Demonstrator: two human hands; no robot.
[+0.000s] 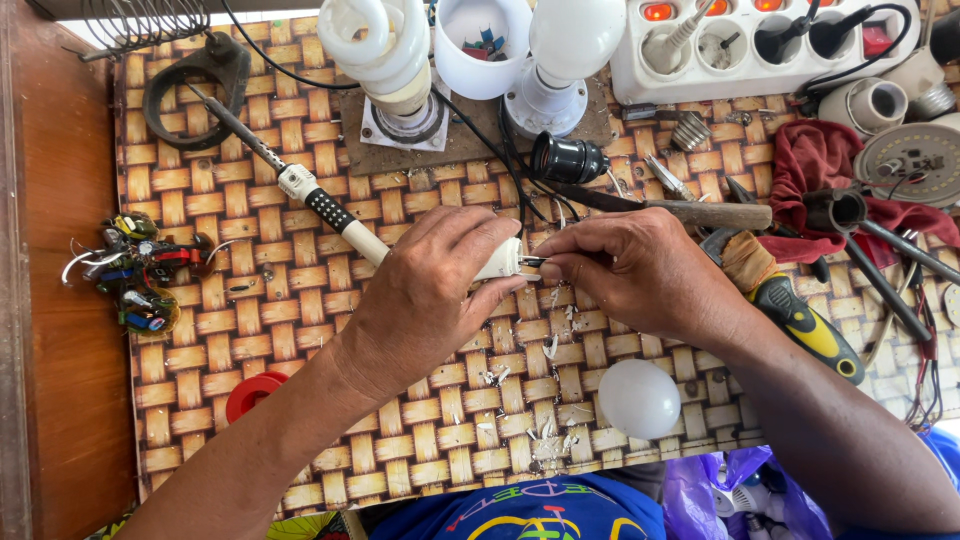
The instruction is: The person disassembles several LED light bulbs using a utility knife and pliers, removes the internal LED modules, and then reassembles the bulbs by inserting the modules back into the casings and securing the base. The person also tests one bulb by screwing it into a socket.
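Blue shirt cloth (520, 510) sits closest to the lens, and just above it a white bulb dome (639, 399) lies loose on the woven-pattern desk (300, 400), below and a little outside the right fingers. Left hand (425, 290) is wrapped over a small white bulb base (503, 258); only its end pokes out past the fingers (480, 235), which are closed round it, thumb tucked under. Right hand (640, 265) meets it from the other side, fingertips (560, 250) pinched shut on something thin and dark at the base's tip, perhaps a wire or a pin; too small to tell. Judged by look, the base is light, hard plastic, smooth enough to slip, thin-walled, so a firm wrap round the body suits better than a squeeze at the rim; the metal bits at the tip seem delicate. White chips (550, 345) are scattered on the desk directly under both sets of fingers. Both forearms come in low from the near edge, wrists bent inward, knuckles up, the hands nearly touching. Behind the left fingers a soldering iron (300, 185) lies slantwise, its handle running under the hand. Beyond the right fingers lie a wooden-handled knife (700, 212) and a yellow-and-black screwdriver (810, 328).
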